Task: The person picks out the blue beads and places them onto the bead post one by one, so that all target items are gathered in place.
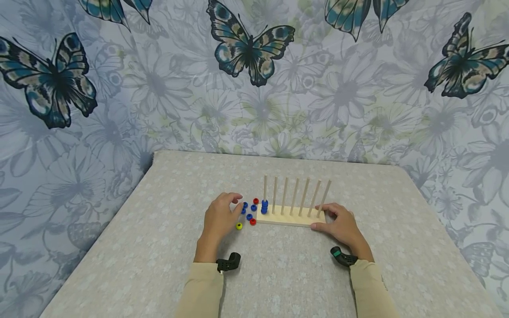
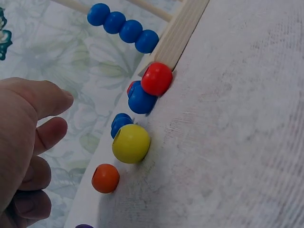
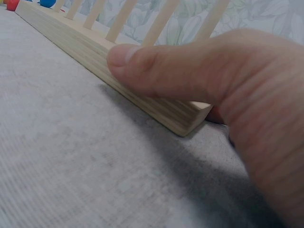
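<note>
A wooden peg board [image 1: 290,218] with a row of upright pegs sits on the table. Several blue beads [image 1: 264,206] are stacked on its leftmost peg. My right hand [image 1: 339,223] grips the board's right end, with the thumb [image 3: 142,69] along the front face. My left hand [image 1: 222,216] hovers beside the loose beads left of the board, its fingers loosely bent and nothing between them. Among those loose beads are a yellow bead [image 2: 131,144], an orange bead [image 2: 105,178], a red bead [image 2: 156,79] and blue beads [image 2: 142,100].
A pale patterned cloth [image 1: 278,274] covers the table. Behind it hangs a backdrop [image 1: 346,97] printed with flowers and butterflies. At the bottom edge of the left wrist view, a purple bead [image 2: 84,226] just shows. Each wrist carries a black strap-on camera [image 1: 229,262].
</note>
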Demonstrator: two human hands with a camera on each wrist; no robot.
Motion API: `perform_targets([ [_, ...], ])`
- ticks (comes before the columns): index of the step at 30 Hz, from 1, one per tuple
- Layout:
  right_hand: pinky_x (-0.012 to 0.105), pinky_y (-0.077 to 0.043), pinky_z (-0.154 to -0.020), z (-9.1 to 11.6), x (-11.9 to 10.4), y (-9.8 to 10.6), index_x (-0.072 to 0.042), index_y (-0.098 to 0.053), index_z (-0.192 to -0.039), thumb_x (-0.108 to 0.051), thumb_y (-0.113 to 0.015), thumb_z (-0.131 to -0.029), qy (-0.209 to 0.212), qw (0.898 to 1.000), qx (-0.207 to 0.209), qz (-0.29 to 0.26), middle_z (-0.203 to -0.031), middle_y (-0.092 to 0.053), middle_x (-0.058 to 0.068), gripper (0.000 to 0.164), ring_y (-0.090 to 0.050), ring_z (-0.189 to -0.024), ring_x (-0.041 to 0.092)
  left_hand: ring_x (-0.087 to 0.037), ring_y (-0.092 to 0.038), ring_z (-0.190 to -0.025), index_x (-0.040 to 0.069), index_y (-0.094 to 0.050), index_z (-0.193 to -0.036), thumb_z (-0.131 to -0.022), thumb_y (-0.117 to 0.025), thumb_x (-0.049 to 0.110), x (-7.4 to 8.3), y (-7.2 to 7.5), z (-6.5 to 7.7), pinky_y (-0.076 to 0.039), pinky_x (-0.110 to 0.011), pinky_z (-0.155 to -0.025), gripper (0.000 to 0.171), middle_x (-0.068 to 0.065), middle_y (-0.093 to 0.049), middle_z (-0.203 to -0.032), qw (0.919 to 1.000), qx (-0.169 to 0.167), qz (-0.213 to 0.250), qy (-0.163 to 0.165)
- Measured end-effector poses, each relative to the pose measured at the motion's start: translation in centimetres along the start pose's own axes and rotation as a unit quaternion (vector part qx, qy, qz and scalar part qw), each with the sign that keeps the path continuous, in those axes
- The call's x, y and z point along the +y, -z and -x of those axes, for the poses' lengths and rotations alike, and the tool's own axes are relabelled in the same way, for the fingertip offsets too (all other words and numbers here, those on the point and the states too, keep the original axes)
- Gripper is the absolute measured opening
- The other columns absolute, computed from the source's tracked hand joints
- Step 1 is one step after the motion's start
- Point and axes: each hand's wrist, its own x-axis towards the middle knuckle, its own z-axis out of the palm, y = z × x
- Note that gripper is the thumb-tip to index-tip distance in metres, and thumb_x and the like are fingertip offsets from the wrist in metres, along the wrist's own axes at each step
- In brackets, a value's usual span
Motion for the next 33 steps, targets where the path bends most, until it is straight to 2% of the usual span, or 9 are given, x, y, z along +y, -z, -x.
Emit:
perform_targets([
  [12, 0.039, -0.026, -0.086, -0.2, 0.0, 0.0, -0.029, -0.069, -0.120, -0.059, -0.086, -0.068, 0.000, 1.000, 0.001, 0.003, -0.112, -0.066, -0.001, 0.063, -0.052, -0.097, 0.020, -0.018, -0.066, -0.090, 0.023, -0.072, -0.117, -0.091, -0.073, 0.028, -0.5, -0.3, 0.0, -0.054, -0.036, -0.073, 0.026, 0.003, -0.069, -0.107, 0.9996, -0.021, 0.006, 0.019],
  [21, 0.039, -0.027, -0.085, 0.0, 0.0, 0.0, -0.028, -0.069, -0.121, -0.060, -0.086, -0.068, -0.007, 1.000, -0.001, 0.013, -0.114, -0.066, 0.000, 0.064, -0.052, -0.099, 0.020, -0.017, -0.066, -0.088, 0.022, -0.074, -0.112, -0.087, -0.079, 0.026, -0.9, -0.9, 0.2, -0.053, -0.034, -0.069, 0.026, 0.001, -0.069, -0.103, 0.9992, -0.035, 0.002, 0.017],
  [33, 0.040, -0.027, -0.087, 0.0, 0.0, -0.1, -0.028, -0.070, -0.121, -0.059, -0.086, -0.068, -0.006, 1.000, 0.000, 0.008, -0.112, -0.066, 0.000, 0.063, -0.052, -0.098, 0.020, -0.017, -0.065, -0.087, 0.022, -0.075, -0.110, -0.087, -0.078, 0.029, -1.3, -1.3, 0.1, -0.052, -0.034, -0.068, 0.024, 0.001, -0.069, -0.101, 0.9989, -0.041, -0.007, 0.021],
])
